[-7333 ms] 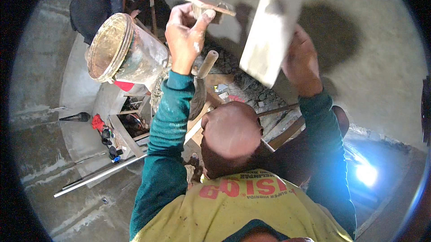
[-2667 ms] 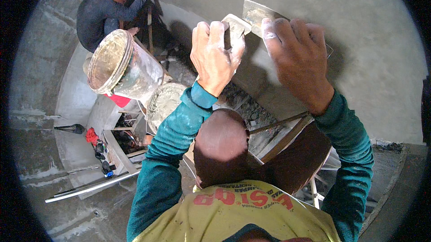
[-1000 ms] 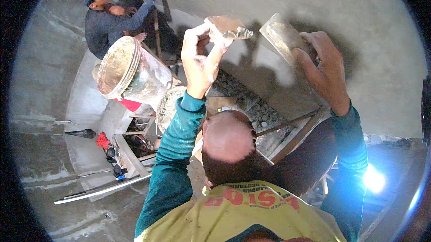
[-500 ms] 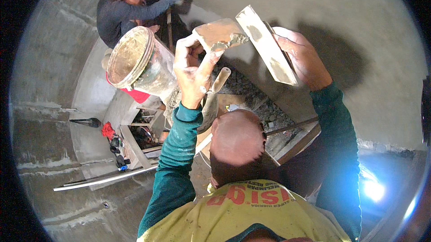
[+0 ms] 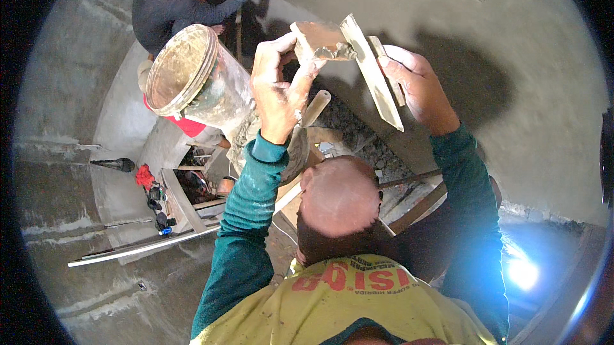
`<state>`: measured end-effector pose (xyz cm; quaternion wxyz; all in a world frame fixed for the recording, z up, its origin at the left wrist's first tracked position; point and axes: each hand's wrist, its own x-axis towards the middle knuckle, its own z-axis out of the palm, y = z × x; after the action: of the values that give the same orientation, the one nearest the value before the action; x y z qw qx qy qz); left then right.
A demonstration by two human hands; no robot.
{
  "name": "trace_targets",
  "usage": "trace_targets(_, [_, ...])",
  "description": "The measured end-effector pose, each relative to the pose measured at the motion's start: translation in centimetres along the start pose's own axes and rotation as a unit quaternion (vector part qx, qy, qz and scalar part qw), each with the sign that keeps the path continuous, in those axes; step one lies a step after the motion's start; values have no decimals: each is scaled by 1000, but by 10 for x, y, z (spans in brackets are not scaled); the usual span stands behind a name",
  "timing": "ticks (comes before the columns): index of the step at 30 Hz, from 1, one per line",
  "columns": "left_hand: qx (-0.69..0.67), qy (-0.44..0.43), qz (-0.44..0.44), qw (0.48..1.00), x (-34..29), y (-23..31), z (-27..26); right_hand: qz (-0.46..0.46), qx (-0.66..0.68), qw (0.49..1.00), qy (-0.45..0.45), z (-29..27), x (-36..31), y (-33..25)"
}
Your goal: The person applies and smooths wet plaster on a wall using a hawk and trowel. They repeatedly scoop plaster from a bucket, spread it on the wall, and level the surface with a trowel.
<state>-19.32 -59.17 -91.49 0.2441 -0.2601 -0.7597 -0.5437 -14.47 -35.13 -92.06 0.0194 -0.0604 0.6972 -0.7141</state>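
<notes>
My left hand [image 5: 278, 86] grips a small flat brown board [image 5: 313, 32] by its near left edge. Wet grey mortar [image 5: 336, 54] clings along the board's near right edge. In my right hand [image 5: 412, 86] is a plastering float [image 5: 371, 66], held by the bar handle [image 5: 384, 63] on its back. The float is tilted, its long pale blade seen nearly edge-on, and its upper part meets or overlaps the board's right side; contact cannot be told for sure. Below my left hand a rounded tool handle [image 5: 316, 107] sticks up beside a mortar-caked container [image 5: 295, 156].
A mortar-stained bucket [image 5: 224, 86] stands left of my left hand. Beyond it a person [image 5: 166, 15] in dark clothing crouches, one arm stretched toward the grey plastered wall [image 5: 524, 57]. A wooden frame [image 5: 182, 198], a long pale strip [image 5: 144, 250] and a bright lamp [image 5: 522, 272] lie around.
My hands have come closer together: the board has moved slightly right, and the float has shifted left and turned more edge-on. The other person leans slightly farther forward.
</notes>
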Motion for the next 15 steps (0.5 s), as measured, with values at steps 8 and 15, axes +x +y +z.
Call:
trace_targets(8, [26, 7, 4, 1000, -3, -17, 6, 52, 5, 998, 28, 0, 5, 16])
trace_targets(15, [120, -71, 31, 990, -8, -28, 9, 19, 90, 995, -29, 2, 1, 26])
